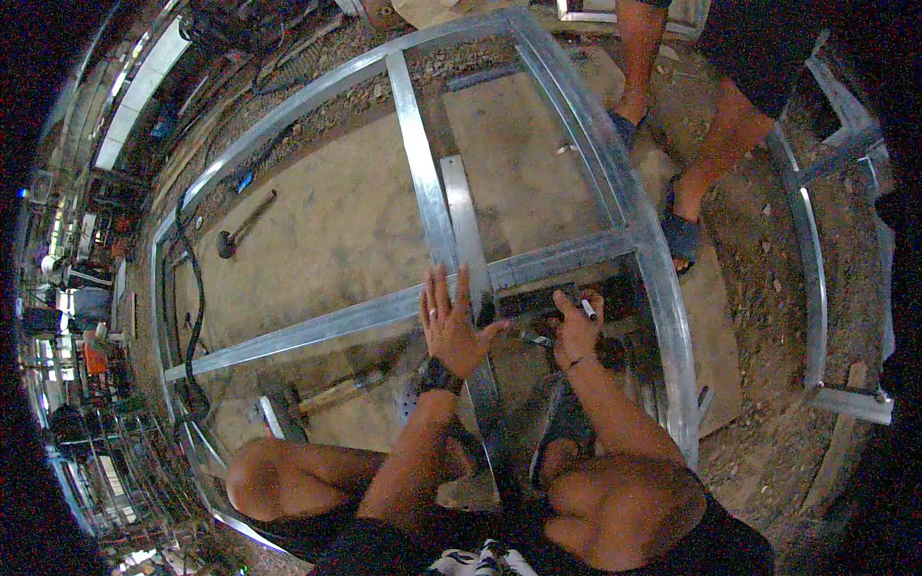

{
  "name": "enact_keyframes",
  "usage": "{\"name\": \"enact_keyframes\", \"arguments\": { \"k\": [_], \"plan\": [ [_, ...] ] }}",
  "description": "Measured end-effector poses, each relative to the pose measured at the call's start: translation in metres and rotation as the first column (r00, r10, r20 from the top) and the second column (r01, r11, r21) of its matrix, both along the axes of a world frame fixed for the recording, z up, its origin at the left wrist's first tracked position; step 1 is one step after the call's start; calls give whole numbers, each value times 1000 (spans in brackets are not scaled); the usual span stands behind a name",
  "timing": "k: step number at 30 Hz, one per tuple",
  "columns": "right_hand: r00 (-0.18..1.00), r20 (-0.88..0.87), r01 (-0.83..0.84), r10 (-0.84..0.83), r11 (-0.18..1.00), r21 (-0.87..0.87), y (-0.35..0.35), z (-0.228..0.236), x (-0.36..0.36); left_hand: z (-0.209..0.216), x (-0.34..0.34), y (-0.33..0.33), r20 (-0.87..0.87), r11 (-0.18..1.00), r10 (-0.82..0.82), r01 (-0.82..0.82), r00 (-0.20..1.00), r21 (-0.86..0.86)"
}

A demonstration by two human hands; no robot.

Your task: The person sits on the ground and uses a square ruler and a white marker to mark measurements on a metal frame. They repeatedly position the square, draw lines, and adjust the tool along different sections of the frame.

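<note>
Spread palm-down, the left hand [454,336] lay over the bar junction at the centre of the view; the right hand [578,338], just right of centre, was bent in a pinch. Around them, a large metal frame [665,326] of rectangular tube filled most of the view. Its visible outer sides, its long crossbar [307,333] from lower left to right of centre, and its upper divider [414,144] appeared to be in position, so the layout looked well advanced; whether the joints were welded could not be told. Beside the divider lay a flat metal strip [459,197] with a hole near its upper end, perhaps a straightedge. A hammer [252,218] lay at upper left, out of hand. Smallest, a marker pen [589,310] was pinched by the right hand; marking seemed the step in hand, with fixing probably left.
</note>
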State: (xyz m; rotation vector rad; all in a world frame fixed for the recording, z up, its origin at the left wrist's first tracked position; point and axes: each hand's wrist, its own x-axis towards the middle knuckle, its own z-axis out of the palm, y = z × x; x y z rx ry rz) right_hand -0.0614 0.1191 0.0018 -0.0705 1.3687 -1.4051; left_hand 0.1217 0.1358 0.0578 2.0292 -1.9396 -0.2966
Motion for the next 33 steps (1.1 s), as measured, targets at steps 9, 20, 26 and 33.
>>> {"name": "enact_keyframes", "arguments": {
  "k": [9,20,26,33],
  "plan": [
    [999,41,-28,28,1000,4,-14,-4,-2,-55,18,-9,124,971,-232,221,965,93],
    [986,130,-117,101,986,118,-22,-11,-29,-37,13,-25,86,973,-212,202,973,115],
    [983,162,-108,86,985,134,-29,-11,-35,-30,8,-25,85,993,-114,116,990,-24],
    [995,67,-80,72,989,125,-33,-10,-41,-52,-106,37,-678,828,453,-554,579,81]
  ]
}}
